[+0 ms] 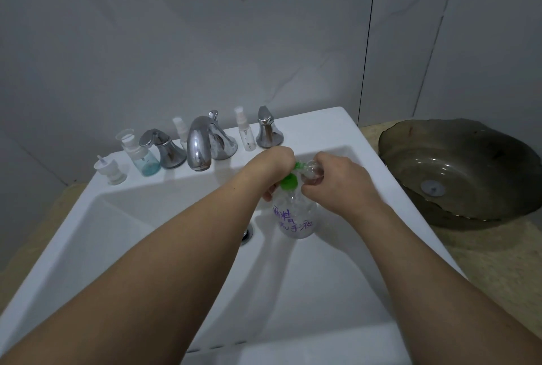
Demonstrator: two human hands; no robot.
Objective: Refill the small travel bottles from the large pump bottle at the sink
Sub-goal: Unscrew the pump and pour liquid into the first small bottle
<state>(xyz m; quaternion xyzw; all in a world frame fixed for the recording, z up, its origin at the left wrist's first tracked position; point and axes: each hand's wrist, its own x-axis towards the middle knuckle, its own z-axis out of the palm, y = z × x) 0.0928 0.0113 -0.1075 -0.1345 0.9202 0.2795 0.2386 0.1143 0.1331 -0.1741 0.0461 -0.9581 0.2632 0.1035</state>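
Over the sink (322, 291), my left hand (275, 163) grips the pump bottle (296, 218) at its green pump (289, 182); my right hand (337, 179) fingers clamp a small clear bottle (311, 169) at the nozzle.

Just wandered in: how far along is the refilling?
Done: can't tell; nothing looks filled. In hand: the left hand holds the pump bottle while the right hand holds a small bottle at its green pump. Left: two spray bottles look empty beside the tap.
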